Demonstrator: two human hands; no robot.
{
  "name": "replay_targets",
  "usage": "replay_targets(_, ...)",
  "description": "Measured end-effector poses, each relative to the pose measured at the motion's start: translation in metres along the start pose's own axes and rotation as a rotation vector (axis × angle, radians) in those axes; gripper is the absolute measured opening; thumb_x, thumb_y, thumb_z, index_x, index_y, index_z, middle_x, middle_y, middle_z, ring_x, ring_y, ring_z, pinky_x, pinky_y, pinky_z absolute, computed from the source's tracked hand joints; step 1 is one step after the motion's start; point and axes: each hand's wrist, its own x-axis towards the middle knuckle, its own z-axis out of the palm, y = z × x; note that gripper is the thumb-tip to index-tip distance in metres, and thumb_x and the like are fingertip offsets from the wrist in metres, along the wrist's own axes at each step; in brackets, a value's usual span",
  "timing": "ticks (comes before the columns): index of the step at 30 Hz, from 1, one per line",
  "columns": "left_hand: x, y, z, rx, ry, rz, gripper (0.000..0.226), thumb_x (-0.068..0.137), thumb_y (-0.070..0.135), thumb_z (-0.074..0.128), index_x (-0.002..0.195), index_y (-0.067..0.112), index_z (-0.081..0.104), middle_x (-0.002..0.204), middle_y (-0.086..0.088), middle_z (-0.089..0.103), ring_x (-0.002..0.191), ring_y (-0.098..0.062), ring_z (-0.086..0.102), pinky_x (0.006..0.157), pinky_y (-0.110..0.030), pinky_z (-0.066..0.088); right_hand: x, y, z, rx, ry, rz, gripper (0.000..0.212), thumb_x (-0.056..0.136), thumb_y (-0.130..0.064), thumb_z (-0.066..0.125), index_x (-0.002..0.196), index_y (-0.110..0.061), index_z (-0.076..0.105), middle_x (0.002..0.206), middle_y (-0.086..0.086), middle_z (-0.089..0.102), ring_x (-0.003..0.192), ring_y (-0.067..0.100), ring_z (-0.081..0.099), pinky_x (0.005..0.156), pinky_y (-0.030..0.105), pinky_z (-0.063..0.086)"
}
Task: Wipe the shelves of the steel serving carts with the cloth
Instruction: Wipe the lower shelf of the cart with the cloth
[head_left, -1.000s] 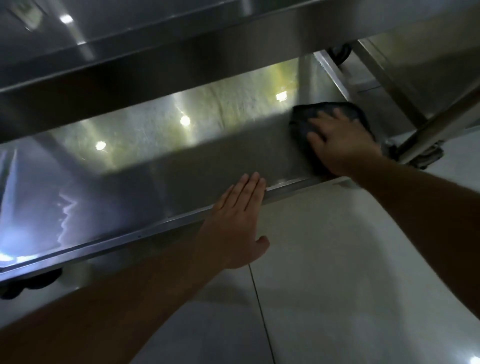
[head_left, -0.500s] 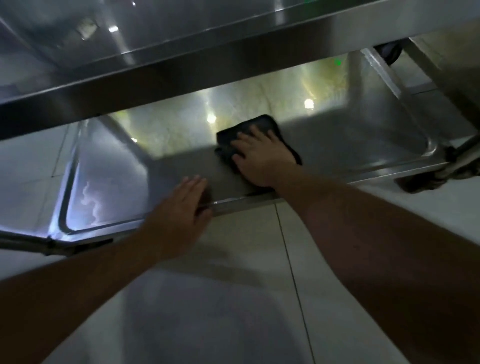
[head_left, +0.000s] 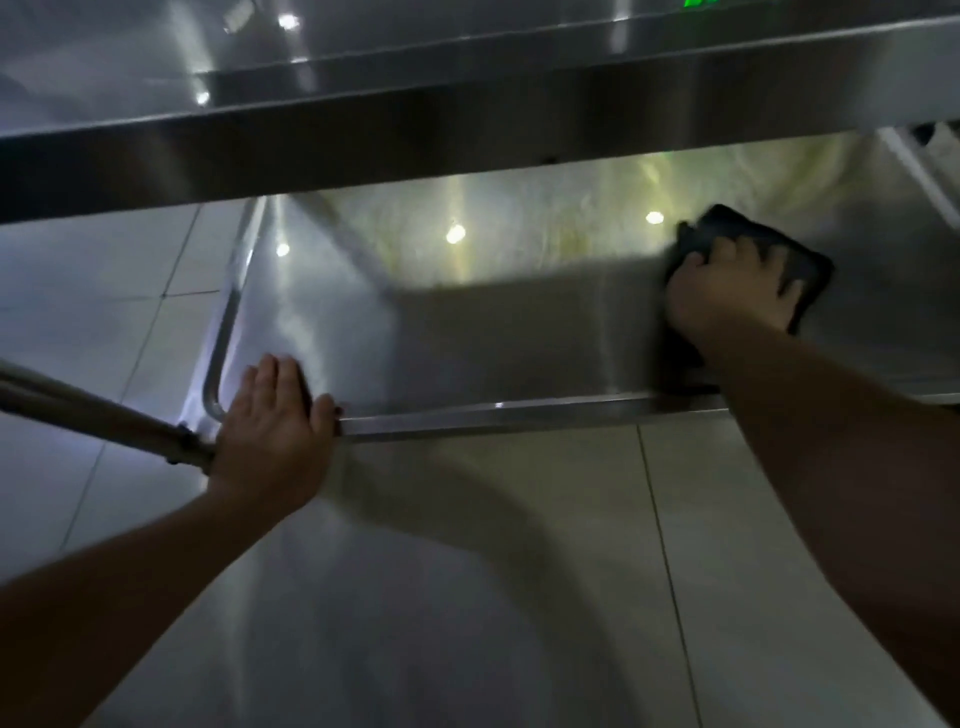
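We are observing the right hand (head_left: 727, 296) at the right of the frame pressing the dark cloth (head_left: 753, 244) flat on the lower shelf (head_left: 519, 338), fingers spread over it and slightly bent. The left hand (head_left: 275, 426) is resting, fingers straight, on the shelf's front rim at lower left, beside the cart's leg (head_left: 104, 415). The upper shelf (head_left: 467, 130) is crossing the top of the frame; tiled floor (head_left: 467, 597) is lying below.

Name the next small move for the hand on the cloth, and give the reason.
Probably slide the right hand and the dark cloth leftward along the lower shelf. The cloth lies near the shelf's right part, and a long bare stretch runs left toward the left hand, which rests flat on the front rim and seems to steady the cart.
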Motion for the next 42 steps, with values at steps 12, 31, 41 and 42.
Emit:
replay_targets(12, -0.003, -0.003, 0.008, -0.018, 0.046, -0.001, 0.082, 0.103, 0.056, 0.016, 0.166, 0.004, 0.017, 0.173, -0.02, 0.015, 0.162, -0.033, 0.008, 0.13, -0.042, 0.004, -0.122, -0.198, 0.09, -0.138, -0.239, -0.905, 0.055, 0.106, -0.044, 0.029, 0.158, -0.028, 0.035, 0.169, -0.005, 0.026, 0.158, 0.021, 0.011, 0.127, 0.051, 0.01)
replay_targets(31, -0.002, -0.004, 0.0, -0.399, 0.055, -0.06, 0.079, 0.104, 0.058, 0.014, 0.169, 0.017, 0.001, 0.177, 0.0, -0.002, 0.161, -0.011, -0.004, 0.129, -0.031, -0.003, -0.132, -0.282, 0.118, -0.172, -0.371, -1.007, 0.055, 0.107, -0.045, 0.029, 0.16, -0.034, 0.03, 0.171, -0.008, 0.019, 0.159, 0.021, 0.004, 0.126, 0.052, 0.002)
replay_targets(41, 0.007, -0.006, -0.001, -0.499, 0.058, -0.138, 0.08, 0.1, 0.064, 0.018, 0.169, 0.024, 0.012, 0.177, 0.002, 0.009, 0.161, -0.012, 0.005, 0.126, -0.033, 0.002, -0.151, -0.139, 0.078, -0.126, -0.461, -1.268, 0.057, 0.097, -0.068, 0.032, 0.147, -0.046, 0.049, 0.162, -0.019, 0.036, 0.157, 0.011, 0.014, 0.125, 0.047, 0.009)
replay_targets(42, 0.007, -0.004, 0.0, -0.466, 0.042, -0.142, 0.08, 0.1, 0.065, 0.017, 0.169, 0.025, 0.012, 0.177, 0.002, 0.009, 0.161, -0.013, 0.005, 0.127, -0.037, 0.003, -0.146, -0.127, 0.073, -0.129, -0.462, -1.273, 0.056, 0.098, -0.068, 0.033, 0.147, -0.046, 0.05, 0.162, -0.02, 0.036, 0.157, 0.011, 0.014, 0.125, 0.047, 0.009)
